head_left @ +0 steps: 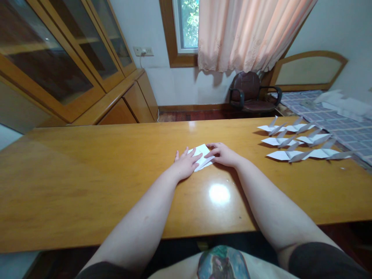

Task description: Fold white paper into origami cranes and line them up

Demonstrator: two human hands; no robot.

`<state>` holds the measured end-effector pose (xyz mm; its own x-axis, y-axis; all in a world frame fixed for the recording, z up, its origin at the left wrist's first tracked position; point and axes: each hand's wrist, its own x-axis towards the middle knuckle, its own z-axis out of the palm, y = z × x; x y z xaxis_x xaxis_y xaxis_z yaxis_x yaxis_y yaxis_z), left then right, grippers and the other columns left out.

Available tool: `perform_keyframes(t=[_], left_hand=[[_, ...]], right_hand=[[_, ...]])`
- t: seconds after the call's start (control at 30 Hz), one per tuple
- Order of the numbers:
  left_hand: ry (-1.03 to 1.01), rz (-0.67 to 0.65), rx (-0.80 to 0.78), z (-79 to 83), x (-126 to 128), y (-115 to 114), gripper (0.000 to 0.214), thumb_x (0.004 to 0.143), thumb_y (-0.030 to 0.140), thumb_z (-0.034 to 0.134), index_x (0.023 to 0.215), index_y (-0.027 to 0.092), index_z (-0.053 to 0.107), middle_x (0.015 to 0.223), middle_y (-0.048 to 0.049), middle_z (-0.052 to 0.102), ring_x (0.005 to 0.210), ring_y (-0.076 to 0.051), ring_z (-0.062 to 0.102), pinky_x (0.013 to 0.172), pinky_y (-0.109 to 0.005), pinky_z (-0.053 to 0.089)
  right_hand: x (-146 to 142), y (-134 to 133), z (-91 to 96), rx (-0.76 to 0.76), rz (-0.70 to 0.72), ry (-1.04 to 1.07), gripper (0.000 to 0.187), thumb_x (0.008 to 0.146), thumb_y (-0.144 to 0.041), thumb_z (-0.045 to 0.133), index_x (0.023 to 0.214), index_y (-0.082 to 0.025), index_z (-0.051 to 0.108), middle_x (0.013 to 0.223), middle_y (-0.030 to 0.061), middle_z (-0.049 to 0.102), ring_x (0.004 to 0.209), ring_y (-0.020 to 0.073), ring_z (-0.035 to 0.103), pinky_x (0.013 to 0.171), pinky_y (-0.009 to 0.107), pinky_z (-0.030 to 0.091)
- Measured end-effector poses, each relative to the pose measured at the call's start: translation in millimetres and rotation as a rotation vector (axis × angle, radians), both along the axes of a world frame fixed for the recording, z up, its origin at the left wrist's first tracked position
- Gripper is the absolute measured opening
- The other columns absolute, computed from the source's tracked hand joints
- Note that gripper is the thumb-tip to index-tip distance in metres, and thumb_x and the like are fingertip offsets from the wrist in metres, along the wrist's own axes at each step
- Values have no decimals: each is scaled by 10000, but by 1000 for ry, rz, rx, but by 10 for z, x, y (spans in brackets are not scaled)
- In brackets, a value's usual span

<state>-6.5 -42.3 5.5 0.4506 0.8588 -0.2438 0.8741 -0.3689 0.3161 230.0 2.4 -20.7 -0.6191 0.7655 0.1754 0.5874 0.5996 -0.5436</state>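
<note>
A small folded white paper [202,151] lies on the wooden table [87,174] near its middle. My left hand [186,163] rests on the paper's left side with fingers stretched out flat, pressing it down. My right hand [223,154] touches the paper's right edge, its fingers curled and pressing on a fold. Neither hand lifts the paper off the table.
Several finished folded paper cranes [293,141] sit in rows at the table's right end. Behind stand a dark office chair [250,93], a bed with a checked cover [340,120], a wooden glass-front cabinet [58,66] at left, and a curtained window [247,31].
</note>
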Motion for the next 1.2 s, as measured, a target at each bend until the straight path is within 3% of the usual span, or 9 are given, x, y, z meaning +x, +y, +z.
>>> perform_keyframes(t=[0.17, 0.27, 0.33, 0.4, 0.53, 0.73, 1.2], left_hand=[[-60, -30, 18, 20, 3, 22, 414, 919, 356, 468, 1326, 416, 515, 1557, -4, 286, 1457, -334, 115, 1105, -663, 45], [-145, -49, 33, 10, -3, 44, 375, 890, 299, 517, 1254, 321, 607, 1453, -35, 472, 1385, -281, 343, 1135, -513, 224], [-195, -45, 33, 7, -2, 44, 385, 880, 267, 522, 1255, 278, 610, 1363, -48, 567, 1255, -250, 505, 1067, -398, 367], [-215, -35, 41, 11, 7, 31, 416, 868, 244, 528, 1279, 266, 590, 1320, -46, 602, 1171, -242, 568, 1003, -352, 426], [-220, -3, 67, 36, 31, -4, 482, 873, 247, 521, 1355, 246, 512, 1369, -57, 561, 1186, -243, 557, 1005, -347, 424], [-246, -158, 81, 21, 22, 7, 379, 882, 278, 517, 1251, 279, 606, 1333, -32, 590, 1221, -225, 528, 1055, -362, 387], [-252, -152, 73, 11, 33, 12, 387, 863, 308, 555, 1243, 261, 614, 1344, -29, 582, 1252, -219, 504, 1083, -354, 361]], right_hand=[[-30, -7, 46, -10, -17, 20, 148, 805, -294, 673, 909, -260, 772, 1229, 94, 619, 1126, 269, 555, 1006, 448, 381], [-54, 3, 68, -5, -40, 33, 206, 861, -331, 606, 801, -209, 761, 1097, 99, 652, 1016, 232, 585, 936, 389, 425], [-72, 5, 79, 25, -45, 22, 244, 876, -332, 585, 751, -191, 739, 1024, 95, 656, 960, 215, 583, 900, 365, 431], [-91, -2, 87, 64, -59, -7, 250, 876, -342, 588, 734, -184, 719, 965, 89, 659, 922, 206, 574, 881, 356, 424], [-136, -21, 83, 86, -145, -76, 244, 851, -368, 625, 713, -175, 682, 845, 74, 653, 825, 187, 563, 814, 326, 417], [-194, -27, 63, 102, -230, -115, 227, 838, -374, 644, 728, -180, 685, 801, 71, 657, 775, 180, 559, 748, 304, 402], [-297, -62, 63, 79, -325, -136, 179, 835, -344, 637, 743, -197, 684, 777, 44, 655, 733, 163, 553, 654, 269, 346]])
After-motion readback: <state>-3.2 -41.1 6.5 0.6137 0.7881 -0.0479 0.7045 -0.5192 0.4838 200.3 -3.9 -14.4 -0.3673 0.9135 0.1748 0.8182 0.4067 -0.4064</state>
